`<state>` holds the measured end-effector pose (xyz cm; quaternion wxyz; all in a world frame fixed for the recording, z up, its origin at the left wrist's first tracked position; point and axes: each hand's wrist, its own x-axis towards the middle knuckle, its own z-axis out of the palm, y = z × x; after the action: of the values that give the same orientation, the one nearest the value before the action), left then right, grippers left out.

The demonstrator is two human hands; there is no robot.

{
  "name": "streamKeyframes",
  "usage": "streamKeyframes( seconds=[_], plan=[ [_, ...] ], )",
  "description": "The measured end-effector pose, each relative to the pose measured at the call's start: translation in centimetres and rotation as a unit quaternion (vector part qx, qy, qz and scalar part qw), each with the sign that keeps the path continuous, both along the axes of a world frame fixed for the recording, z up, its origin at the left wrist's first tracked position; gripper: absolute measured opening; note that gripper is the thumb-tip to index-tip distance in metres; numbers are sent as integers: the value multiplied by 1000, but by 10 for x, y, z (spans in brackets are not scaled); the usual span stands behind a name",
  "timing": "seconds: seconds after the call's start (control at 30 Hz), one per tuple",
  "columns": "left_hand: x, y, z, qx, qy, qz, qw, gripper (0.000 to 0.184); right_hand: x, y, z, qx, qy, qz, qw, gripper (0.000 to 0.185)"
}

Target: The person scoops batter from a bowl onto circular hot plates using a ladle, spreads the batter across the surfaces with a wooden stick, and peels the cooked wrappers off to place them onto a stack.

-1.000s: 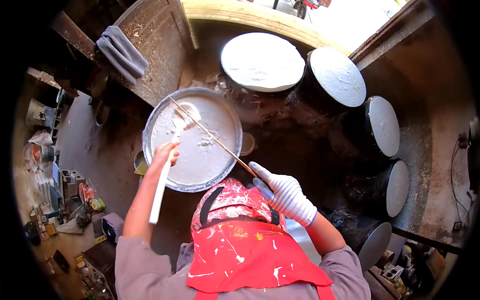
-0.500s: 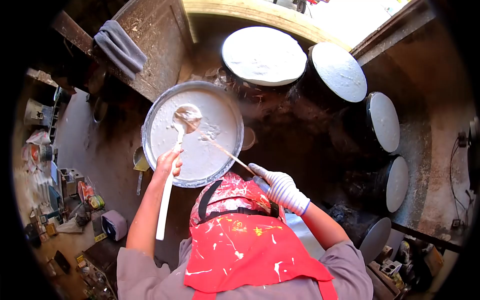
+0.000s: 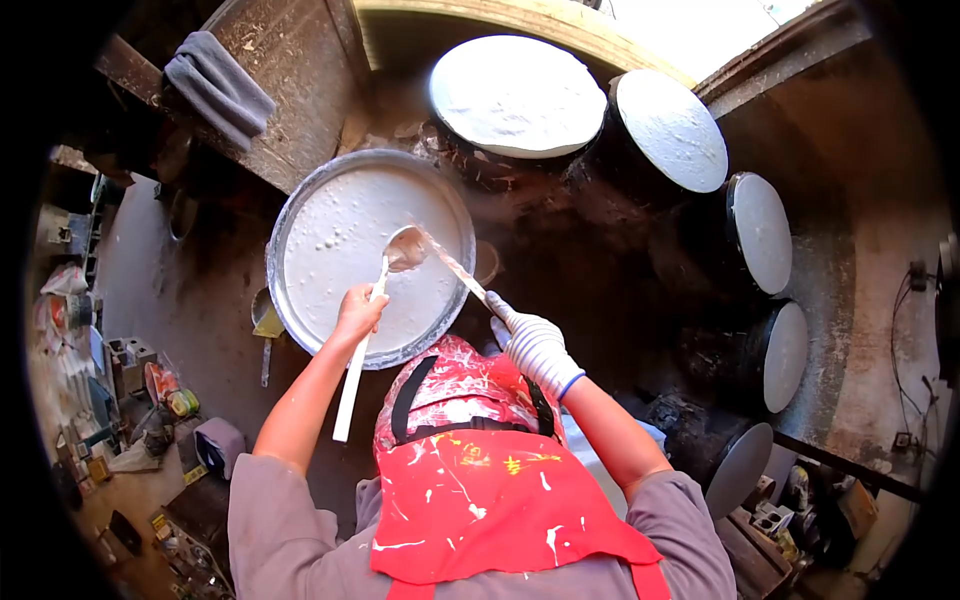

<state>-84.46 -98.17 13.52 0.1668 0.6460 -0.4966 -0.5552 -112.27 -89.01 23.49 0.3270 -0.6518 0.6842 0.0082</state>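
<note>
A large round basin of thick white liquid stands in front of me. My left hand, bare, is closed around the white handle of a ladle, whose bowl is over the liquid. In a striped glove, my right hand grips a thin wooden stick coated with white at its far part. The stick's tip is at the ladle bowl's rim; whether they touch I cannot tell. Bubbles dot the liquid's surface left of the ladle.
Several dark drums topped with white material curve around the right, among them a wide drum at the back. A grey towel hangs on a board at upper left. A yellow-edged scoop lies left of the basin. Assorted clutter lines the far left.
The ladle has moved right and slightly down over the basin. The stick's far end has risen from the liquid to the ladle's rim. The right hand has shifted slightly left and up.
</note>
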Motion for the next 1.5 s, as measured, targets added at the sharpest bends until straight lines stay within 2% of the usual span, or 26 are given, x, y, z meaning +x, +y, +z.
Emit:
streamKeyframes(
  seconds=[0.13, 0.2, 0.27, 0.37, 0.43, 0.53, 0.57, 0.6, 0.67, 0.7, 0.73, 0.77, 0.8, 0.83, 0.87, 0.93, 1.0, 1.07, 1.13, 1.2, 1.23, 1.27, 1.33, 1.4, 1.43, 1.5],
  plan=[
    [-8, 7, -44, 25, 5, 37, 999, 19, -8, 12, -12, 33, -69, -44, 996, 42],
    [-14, 15, -64, 42, 41, 100, 993, 17, -10, 14, -16, 50, -64, -56, 995, 41],
    [-20, 15, -84, 58, 48, 117, 990, 16, -14, 22, -35, 83, -61, -39, 994, 40],
    [-30, 8, -90, 14, -95, 72, 993, 24, -8, 23, -44, 68, -96, -65, 991, 41],
    [-40, 0, -97, 19, -129, 56, 990, 25, 2, 11, -49, 56, -119, -90, 987, 39],
    [-53, -10, -109, 48, -188, 29, 981, 26, 22, 4, -76, 120, -150, -64, 979, 38],
    [-56, -12, -112, 73, -171, 46, 981, 26, 20, 8, -81, 64, -195, -60, 977, 38],
    [-57, -9, -115, 101, -155, 60, 981, 26, 22, 5, -84, 65, -306, -127, 941, 38],
    [-61, -9, -129, 97, -129, 79, 984, 26, 9, 8, -83, 39, -216, -149, 964, 38],
    [-63, -12, -132, 147, -55, 134, 979, 24, 11, 6, -85, 54, -184, -134, 972, 37],
    [-64, -12, -135, 196, 19, 187, 962, 22, 13, 8, -100, 69, -214, -113, 968, 37],
    [-62, -15, -137, 196, 18, 188, 962, 22, 16, 12, -108, 91, -248, -130, 956, 38],
    [-56, -20, -140, 305, 170, 261, 900, 19, 18, 15, -110, 113, -282, -146, 942, 39],
    [-53, -22, -132, 401, 314, 323, 798, 18, 16, 20, -106, 122, -311, -166, 928, 39],
    [-46, -19, -121, 417, 410, 309, 750, 19, 12, 27, -101, 121, -313, -166, 927, 39],
    [-36, -16, -90, 414, 513, 284, 697, 21, 3, 37, -75, 64, -235, -133, 961, 41],
    [-27, -16, -36, 363, 540, 273, 709, 26, -5, 43, -38, 80, -208, -122, 967, 42],
    [-13, -22, 18, 303, 563, 238, 731, 29, -11, 57, -15, 28, -276, -136, 951, 43],
    [-7, -26, 90, 229, 547, 227, 772, 30, -11, 66, 17, -114, -286, -100, 946, 44],
    [1, -33, 148, 180, 595, 170, 765, 33, -12, 70, 56, -83, -284, -103, 950, 44],
    [2, -34, 181, 128, 593, 150, 780, 35, -11, 73, 67, -121, -293, -96, 944, 44],
    [1, -32, 211, 77, 591, 131, 793, 37, -10, 72, 75, -229, -316, -74, 918, 48],
    [-6, -22, 259, -61, 550, 78, 829, 41, -21, 80, 96, -230, -311, -37, 921, 49],
    [-8, -19, 259, -110, 512, 85, 848, 43, -28, 95, 94, -255, -306, -51, 916, 50],
    [-11, -17, 247, -99, 447, 130, 879, 45, -29, 99, 91, -276, -299, -68, 911, 51],
    [-8, -21, 189, -31, 349, 168, 921, 39, -23, 95, 85, -296, -294, -98, 904, 51]
  ],
)
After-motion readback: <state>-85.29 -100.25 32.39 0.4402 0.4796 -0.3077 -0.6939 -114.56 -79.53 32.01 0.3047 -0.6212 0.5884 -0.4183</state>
